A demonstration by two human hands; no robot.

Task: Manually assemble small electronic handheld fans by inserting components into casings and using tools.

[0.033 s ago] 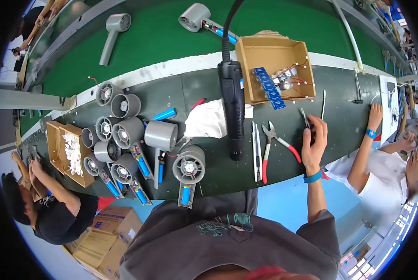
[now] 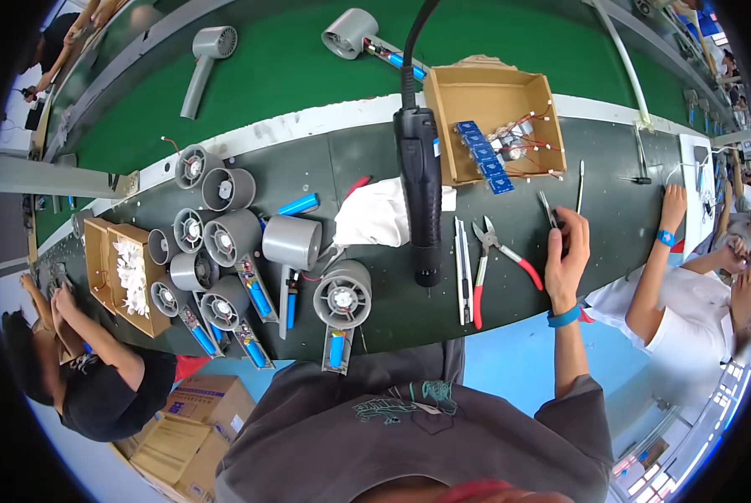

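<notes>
Dark workbench [image 2: 375, 159] centre frame, right hand [image 2: 566, 251] at right pinching tweezers [image 2: 548, 210] — red-handled pliers [image 2: 503, 251] just left, left hand unseen.

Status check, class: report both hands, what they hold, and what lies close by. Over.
Right hand shut on tweezers over the dark bench. Left hand not in view. Red-handled pliers just beside that hand, apart from it.

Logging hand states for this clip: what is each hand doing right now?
Left hand: not in view.
Right hand: on the dark table, fingers closed around a small dark tool.
</notes>
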